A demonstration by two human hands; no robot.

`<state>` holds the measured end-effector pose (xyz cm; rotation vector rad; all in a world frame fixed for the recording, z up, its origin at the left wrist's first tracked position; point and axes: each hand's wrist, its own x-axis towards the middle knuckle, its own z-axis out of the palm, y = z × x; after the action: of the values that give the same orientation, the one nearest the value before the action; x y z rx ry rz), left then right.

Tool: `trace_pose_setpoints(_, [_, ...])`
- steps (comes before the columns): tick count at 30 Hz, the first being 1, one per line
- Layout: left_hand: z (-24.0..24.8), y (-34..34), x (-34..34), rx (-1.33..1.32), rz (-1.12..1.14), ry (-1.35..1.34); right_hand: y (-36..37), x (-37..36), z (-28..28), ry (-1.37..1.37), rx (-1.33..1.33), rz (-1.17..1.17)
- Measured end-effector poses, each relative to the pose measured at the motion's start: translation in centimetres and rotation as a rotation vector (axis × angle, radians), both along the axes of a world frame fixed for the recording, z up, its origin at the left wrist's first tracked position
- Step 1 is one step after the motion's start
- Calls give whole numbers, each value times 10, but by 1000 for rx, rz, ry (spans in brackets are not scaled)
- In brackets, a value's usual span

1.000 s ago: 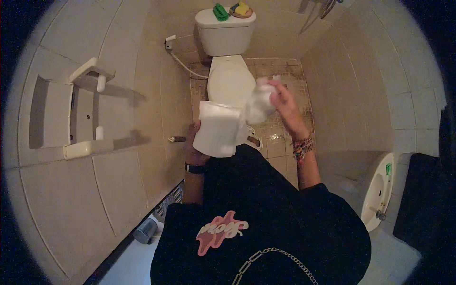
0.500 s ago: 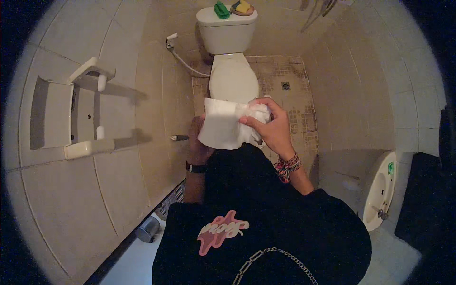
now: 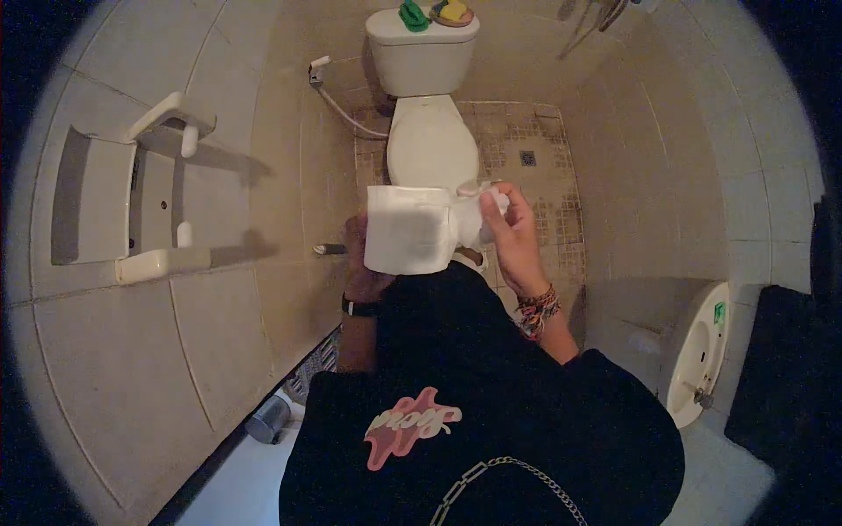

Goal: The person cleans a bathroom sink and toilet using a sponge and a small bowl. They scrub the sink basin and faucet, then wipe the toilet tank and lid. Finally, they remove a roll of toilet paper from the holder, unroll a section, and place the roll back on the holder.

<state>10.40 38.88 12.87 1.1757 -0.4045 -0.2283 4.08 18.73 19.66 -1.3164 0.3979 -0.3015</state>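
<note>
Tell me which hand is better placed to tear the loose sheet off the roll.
Right. The right hand already pinches the loose white paper sheet beside the roll, so it could likely pull it away. The left hand is wrapped behind the white toilet paper roll, steadying it.

the mosaic floor (image 3: 553, 188) carries a white toilet (image 3: 430, 140), lid shut; a small square drain (image 3: 527, 158) sits just right of it.

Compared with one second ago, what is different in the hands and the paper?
The right hand came down from above the toilet and gathered the loose paper end against the paper roll. The left hand stayed under the roll, holding it. Toilet and wall shelf are unchanged.
</note>
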Motion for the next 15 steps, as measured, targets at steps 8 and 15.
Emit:
trace_pose_setpoints(8, [26, -3, -3, -362, -194, 437, -4, -4, 12, 122, 523, -59])
trace_pose_setpoints(15, [30, -4, 4, -157, -217, 773, -7, -4, 18, -147, 73, 105])
